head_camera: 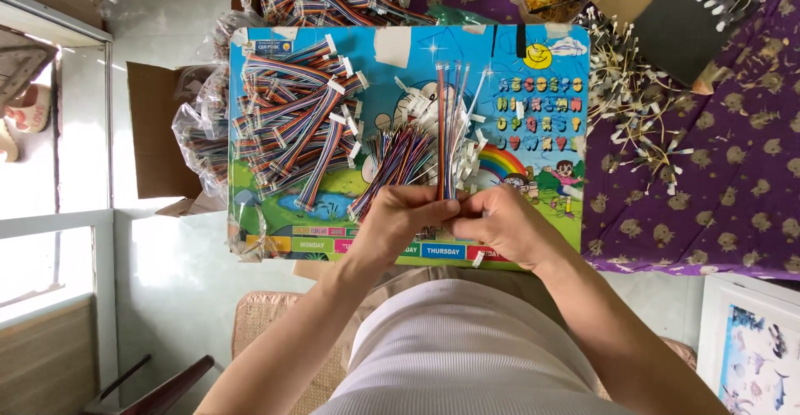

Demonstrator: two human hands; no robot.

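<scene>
At nine o'clock the heap of rainbow ribbon cables (pixel 292 123) sits loose. My left hand (pixel 400 219) and right hand (pixel 508 223) pinch a thin upright bundle of coloured wires (pixel 447 132) over the cartoon-printed board (pixel 550 207); I judge wires could slip and tangle.

White ribbed top; arms bare, no sleeves.

Bright, even daylight (glare off the pale floor at left), sharp focus, soft shadows.

The fingers (pixel 433 208) hide the lower ends of the wire bundle (pixel 447 123).
</scene>
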